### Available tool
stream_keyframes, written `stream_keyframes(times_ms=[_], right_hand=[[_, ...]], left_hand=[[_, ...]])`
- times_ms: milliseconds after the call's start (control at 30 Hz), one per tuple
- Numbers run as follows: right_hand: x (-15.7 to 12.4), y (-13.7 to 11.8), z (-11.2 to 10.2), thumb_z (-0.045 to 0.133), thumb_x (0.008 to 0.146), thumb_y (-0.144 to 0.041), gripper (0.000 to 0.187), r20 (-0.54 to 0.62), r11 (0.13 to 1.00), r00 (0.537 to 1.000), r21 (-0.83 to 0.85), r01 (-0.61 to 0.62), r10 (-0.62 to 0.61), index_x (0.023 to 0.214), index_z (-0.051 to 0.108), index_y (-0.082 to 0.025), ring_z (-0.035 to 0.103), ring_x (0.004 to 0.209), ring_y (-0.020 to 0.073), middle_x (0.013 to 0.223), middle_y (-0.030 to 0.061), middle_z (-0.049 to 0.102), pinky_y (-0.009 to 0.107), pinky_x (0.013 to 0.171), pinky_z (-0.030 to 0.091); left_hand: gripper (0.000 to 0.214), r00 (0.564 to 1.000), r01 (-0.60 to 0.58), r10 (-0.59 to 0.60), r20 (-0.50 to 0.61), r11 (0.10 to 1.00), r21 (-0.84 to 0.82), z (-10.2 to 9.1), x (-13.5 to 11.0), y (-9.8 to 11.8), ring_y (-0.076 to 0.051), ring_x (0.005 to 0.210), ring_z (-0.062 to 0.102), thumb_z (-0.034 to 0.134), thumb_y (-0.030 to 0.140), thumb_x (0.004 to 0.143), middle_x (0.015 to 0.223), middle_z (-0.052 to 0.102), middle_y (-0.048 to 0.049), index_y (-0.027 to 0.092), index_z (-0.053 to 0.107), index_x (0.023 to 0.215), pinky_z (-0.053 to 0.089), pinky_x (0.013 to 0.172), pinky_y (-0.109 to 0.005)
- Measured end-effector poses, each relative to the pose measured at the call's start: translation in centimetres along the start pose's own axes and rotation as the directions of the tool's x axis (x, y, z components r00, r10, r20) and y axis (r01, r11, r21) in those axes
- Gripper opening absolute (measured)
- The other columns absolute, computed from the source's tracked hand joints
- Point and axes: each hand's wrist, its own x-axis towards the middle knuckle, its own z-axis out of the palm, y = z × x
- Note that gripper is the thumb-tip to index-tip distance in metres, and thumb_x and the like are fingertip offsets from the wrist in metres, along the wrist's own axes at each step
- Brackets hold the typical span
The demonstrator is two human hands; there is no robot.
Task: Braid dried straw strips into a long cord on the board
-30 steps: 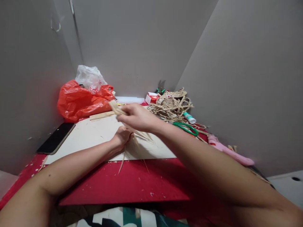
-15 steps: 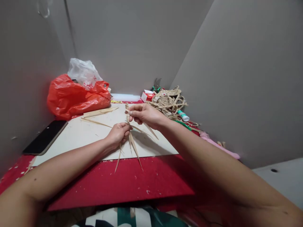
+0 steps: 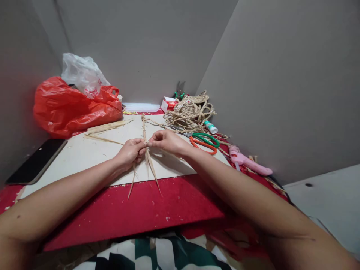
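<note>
A thin braid of dry straw-coloured fibre (image 3: pixel 144 129) lies lengthwise on the white board (image 3: pixel 118 131). At its near end my left hand (image 3: pixel 133 152) is closed, pinching the braid between thumb and fingers. Touching the same spot from the right, my right hand (image 3: pixel 165 142) is closed too, with thumb and forefinger pressed on the braid. Loose pointed strips (image 3: pixel 152 168) fan out below my hands toward the board's near edge. To the left lie more flat dry strips (image 3: pixel 108 126).
An orange bag (image 3: pixel 75 108) and a black phone (image 3: pixel 36 161) are on the left. At the right are coiled braided rope (image 3: pixel 191 108), scissors with green and orange handles (image 3: pixel 205 140), a glue stick (image 3: pixel 210 126) and a pink glue gun (image 3: pixel 250 163). Grey walls enclose the table.
My right hand has come down from the braid's upper part to meet my left hand at its near end. The view has shifted, bringing the scissors and glue gun more into sight.
</note>
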Motion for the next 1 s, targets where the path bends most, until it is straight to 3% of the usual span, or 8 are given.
stream_keyframes(times_ms=[167, 300, 567, 800, 1000], right_hand=[[0.7, 0.9, -0.1, 0.070, 0.064, -0.020, 0.019, 0.122, 0.977, 0.984, 0.150, -0.151, 0.133, 0.062, 0.052, -0.015, 0.051, 0.047, 0.0092, 0.051, -0.0016, 0.056, 0.022, 0.048, 0.040], [1.0, 1.0, -0.6, 0.071, 0.063, -0.015, 0.022, 0.152, 0.959, 0.975, 0.211, -0.190, 0.160, 0.071, 0.051, -0.017, 0.051, 0.045, 0.0091, 0.054, -0.0018, 0.058, 0.020, 0.043, 0.038], [1.8, 0.4, -1.9, 0.062, 0.072, -0.017, 0.008, 0.368, 0.989, 0.918, -0.039, -0.146, 0.150, 0.066, 0.060, -0.014, 0.030, 0.038, 0.0026, 0.056, 0.0000, 0.060, 0.018, 0.036, 0.020], [2.4, 0.1, -2.5, 0.061, 0.075, -0.017, 0.011, 0.449, 0.982, 0.878, -0.149, -0.112, 0.168, 0.066, 0.056, -0.015, 0.030, 0.037, 0.0034, 0.052, -0.0027, 0.058, 0.019, 0.037, 0.019], [2.6, 0.2, -2.8, 0.061, 0.076, -0.017, 0.009, 0.484, 0.988, 0.862, -0.115, -0.104, 0.147, 0.071, 0.055, -0.014, 0.030, 0.039, 0.0032, 0.054, -0.0028, 0.059, 0.018, 0.038, 0.020]], left_hand=[[0.016, 1.000, 0.009, -0.008, -0.014, 0.999, 0.032, 0.3, -0.1, 0.2, -0.002, 0.031, 0.020, 0.056, 0.020, 0.075, 0.041, 0.033, 0.0079, 0.017, 0.046, 0.063, 0.008, 0.035, -0.019], [0.017, 1.000, 0.001, -0.001, -0.009, 0.998, 0.058, 0.4, -0.1, 0.2, -0.002, 0.031, 0.021, 0.053, 0.020, 0.078, 0.041, 0.033, 0.0069, 0.017, 0.048, 0.062, 0.008, 0.036, -0.019], [0.021, 1.000, -0.018, 0.024, -0.019, 0.962, 0.273, 0.4, 0.2, -0.1, -0.002, 0.032, 0.021, 0.053, 0.024, 0.080, 0.041, 0.034, 0.0055, 0.017, 0.050, 0.061, 0.009, 0.036, -0.022], [0.025, 1.000, 0.013, -0.018, 0.015, 0.952, 0.307, 0.3, 0.2, 0.2, -0.002, 0.032, 0.022, 0.055, 0.028, 0.079, 0.043, 0.034, 0.0065, 0.017, 0.044, 0.059, 0.010, 0.035, -0.021], [0.025, 1.000, 0.004, -0.013, 0.027, 0.951, 0.310, 0.3, 0.1, 0.4, -0.002, 0.033, 0.023, 0.056, 0.033, 0.080, 0.042, 0.033, 0.0084, 0.017, 0.047, 0.064, 0.013, 0.036, -0.020]])
